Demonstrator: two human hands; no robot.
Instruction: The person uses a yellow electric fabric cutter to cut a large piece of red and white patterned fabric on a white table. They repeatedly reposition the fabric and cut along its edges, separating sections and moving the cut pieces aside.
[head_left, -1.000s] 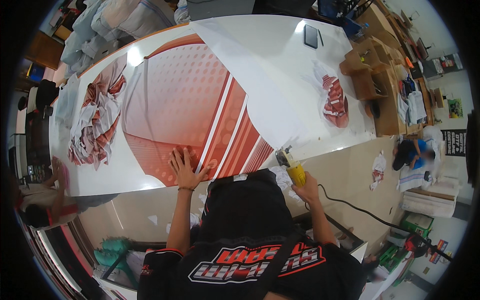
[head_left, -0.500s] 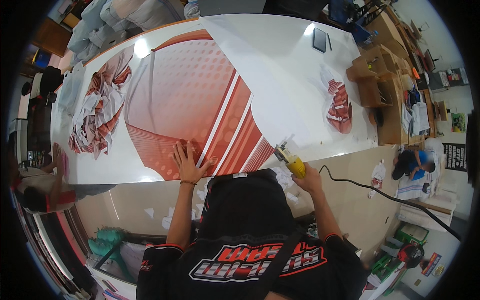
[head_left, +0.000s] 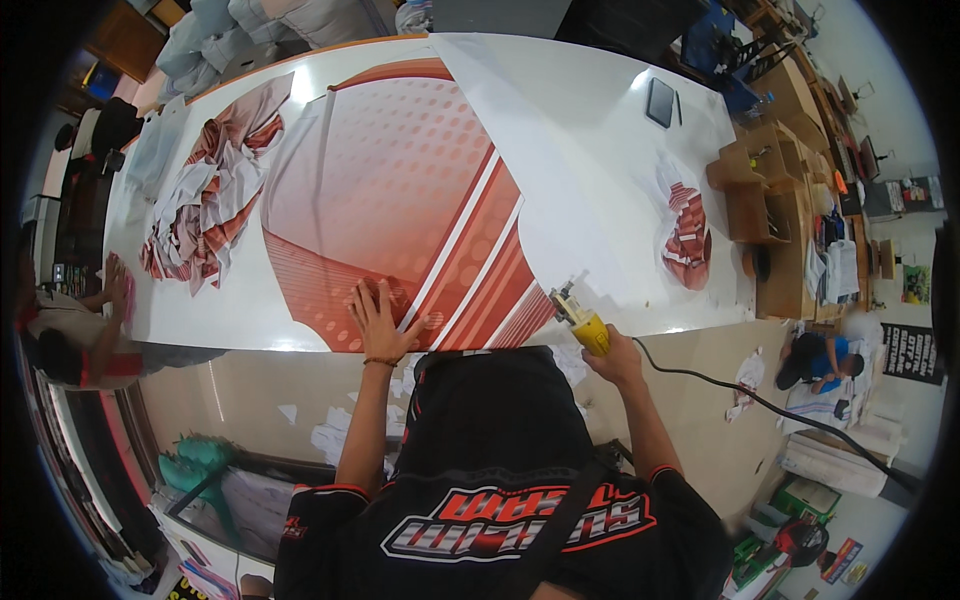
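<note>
A red-and-white printed fabric panel (head_left: 390, 190), with dots and diagonal stripes, lies spread on the white table. My left hand (head_left: 383, 325) rests flat on its near edge, fingers spread. My right hand (head_left: 617, 362) is wrapped round the yellow body of a corded electric fabric cutter (head_left: 588, 328). The cutter's metal head is at the panel's near right corner; I cannot tell whether the blade touches the cloth. White material (head_left: 490, 95) borders the panel on its right. A black cord (head_left: 730, 383) trails from the cutter to the right.
Crumpled printed fabric (head_left: 215, 190) lies on the table's left, a smaller piece (head_left: 687, 235) on its right. A phone (head_left: 660, 102) lies at the far right near cardboard boxes (head_left: 755, 185). One person (head_left: 90, 335) is at the left end, another (head_left: 825, 365) sits at right.
The view has swung slightly, so the table and its things sit farther right in the picture. Both hands and the cutter keep nearly the same place against the panel.
</note>
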